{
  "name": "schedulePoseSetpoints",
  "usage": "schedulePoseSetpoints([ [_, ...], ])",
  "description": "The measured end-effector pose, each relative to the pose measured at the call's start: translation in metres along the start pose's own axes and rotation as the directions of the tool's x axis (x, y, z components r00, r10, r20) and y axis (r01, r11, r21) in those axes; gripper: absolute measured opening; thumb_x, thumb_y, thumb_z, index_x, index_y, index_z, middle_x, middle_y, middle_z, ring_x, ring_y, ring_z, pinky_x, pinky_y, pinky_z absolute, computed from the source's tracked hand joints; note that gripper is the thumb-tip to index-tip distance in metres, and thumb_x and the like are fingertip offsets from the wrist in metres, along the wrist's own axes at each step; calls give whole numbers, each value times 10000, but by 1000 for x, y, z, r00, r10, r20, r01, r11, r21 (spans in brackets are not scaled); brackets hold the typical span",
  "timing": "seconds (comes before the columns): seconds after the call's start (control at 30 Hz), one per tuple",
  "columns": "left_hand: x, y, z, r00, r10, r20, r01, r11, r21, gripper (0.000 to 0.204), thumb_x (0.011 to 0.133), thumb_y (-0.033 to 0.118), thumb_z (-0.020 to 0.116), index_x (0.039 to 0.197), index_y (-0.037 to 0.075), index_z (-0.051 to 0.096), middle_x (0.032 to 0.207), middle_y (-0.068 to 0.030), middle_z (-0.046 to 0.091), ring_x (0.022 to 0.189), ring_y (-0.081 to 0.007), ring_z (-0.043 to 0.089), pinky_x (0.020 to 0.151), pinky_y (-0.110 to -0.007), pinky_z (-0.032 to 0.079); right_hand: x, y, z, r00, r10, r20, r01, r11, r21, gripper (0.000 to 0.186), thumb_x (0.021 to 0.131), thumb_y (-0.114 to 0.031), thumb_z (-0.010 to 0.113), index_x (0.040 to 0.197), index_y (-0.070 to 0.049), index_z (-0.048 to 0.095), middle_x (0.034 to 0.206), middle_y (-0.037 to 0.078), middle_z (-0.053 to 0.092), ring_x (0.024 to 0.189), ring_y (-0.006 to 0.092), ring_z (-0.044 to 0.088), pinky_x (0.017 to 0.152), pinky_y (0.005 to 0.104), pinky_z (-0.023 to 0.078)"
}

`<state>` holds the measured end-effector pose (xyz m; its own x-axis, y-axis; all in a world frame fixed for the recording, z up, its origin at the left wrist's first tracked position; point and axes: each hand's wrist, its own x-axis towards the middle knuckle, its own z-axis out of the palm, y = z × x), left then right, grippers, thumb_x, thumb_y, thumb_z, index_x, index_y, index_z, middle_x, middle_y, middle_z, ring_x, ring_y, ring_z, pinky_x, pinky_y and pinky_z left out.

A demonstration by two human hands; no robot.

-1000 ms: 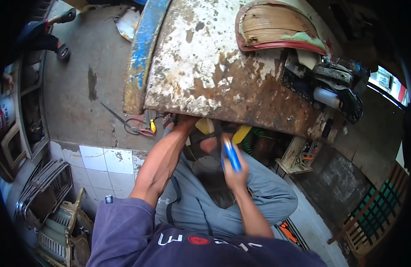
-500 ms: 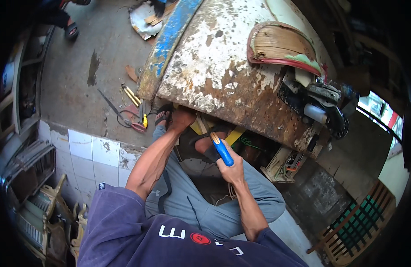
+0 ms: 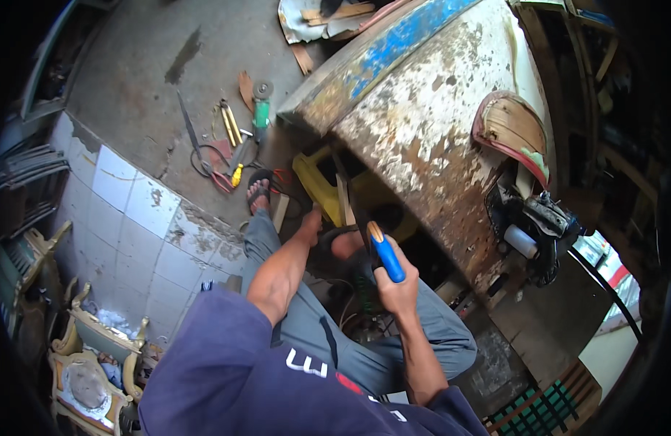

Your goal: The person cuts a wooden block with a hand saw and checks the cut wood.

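Observation:
My right hand (image 3: 398,291) is closed around the blue and tan handle of a handsaw (image 3: 388,256). Its thin dark blade runs up and left, below the edge of the worn workbench (image 3: 415,138). Beside the blade, a pale wooden strip (image 3: 343,198) stands against a yellow object (image 3: 317,185) under the bench. My left hand (image 3: 312,221) is low down near that yellow object and my bare foot. Its fingers are mostly hidden, so whether they grip anything does not show.
On the floor lie an angle grinder (image 3: 261,112), yellow-handled pliers (image 3: 230,122), red-handled scissors (image 3: 221,180) and a yellow-handled screwdriver (image 3: 236,175). A dark machine (image 3: 528,232) and a curved padded wooden piece (image 3: 513,131) are on the bench. Carved chair frames (image 3: 88,378) stand lower left.
The view has turned, showing the angle grinder and more of the yellow object under the bench. My right hand still holds the saw, now at a steeper slant.

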<state>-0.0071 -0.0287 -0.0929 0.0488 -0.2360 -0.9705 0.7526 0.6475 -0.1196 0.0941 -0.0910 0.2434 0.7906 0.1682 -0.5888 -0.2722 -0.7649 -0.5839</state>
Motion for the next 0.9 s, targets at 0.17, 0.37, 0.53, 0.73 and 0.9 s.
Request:
schedulePoseSetpoints([
  [0.17, 33, -31, 23, 926, 239, 291, 64, 661, -747, 881, 966, 771, 311, 1554, 116, 358, 1529, -165, 455, 1383, -348, 455, 1171, -528, 315, -16, 2, 19, 999, -9, -44, 12, 998, 64, 588, 765, -17, 532, 1344, 64, 596, 1113, 88, 694, 975, 117, 630, 922, 238, 477],
  [0.37, 58, -18, 1, 942, 270, -199, -325, 882, -343, 696, 1043, 618, 300, 1497, 111, 445, 1527, -190, 456, 1355, -387, 488, 1121, -503, 393, -29, -14, 59, 981, 186, -48, -182, 980, 77, 576, 778, -25, 542, 1348, 37, 605, 978, 27, 670, 844, 83, 601, 784, 226, 493],
  [0.53, -6, 84, 44, 844, 512, 160, -522, 717, 461, 608, 1054, 505, 310, 1306, 68, 651, 1390, -257, 575, 1327, -426, 507, 1104, -485, 400, -21, -16, 32, 990, 50, -132, -66, 991, -116, 555, 791, -51, 578, 1338, 39, 610, 919, 21, 669, 810, 88, 610, 760, 240, 508],
  [0.73, 43, 56, -14, 785, 609, 113, -497, 511, 702, 543, 1041, 436, 336, 1152, 80, 731, 1212, -192, 700, 1276, -409, 552, 1026, -526, 456, -35, -17, 48, 996, 18, -90, -41, 966, -256, 563, 772, -77, 612, 1325, 22, 629, 1043, 109, 730, 936, 117, 664, 889, 268, 514],
  [0.9, 22, 43, -39, 668, 651, 360, -570, 136, 810, 465, 1020, 368, 370, 1141, 86, 720, 1219, -125, 706, 1131, -393, 589, 1004, -551, 467, -58, -13, 36, 992, 107, -68, -121, 961, -250, 599, 752, -68, 618, 1348, -8, 626, 1006, 91, 731, 867, 109, 661, 847, 266, 522],
])
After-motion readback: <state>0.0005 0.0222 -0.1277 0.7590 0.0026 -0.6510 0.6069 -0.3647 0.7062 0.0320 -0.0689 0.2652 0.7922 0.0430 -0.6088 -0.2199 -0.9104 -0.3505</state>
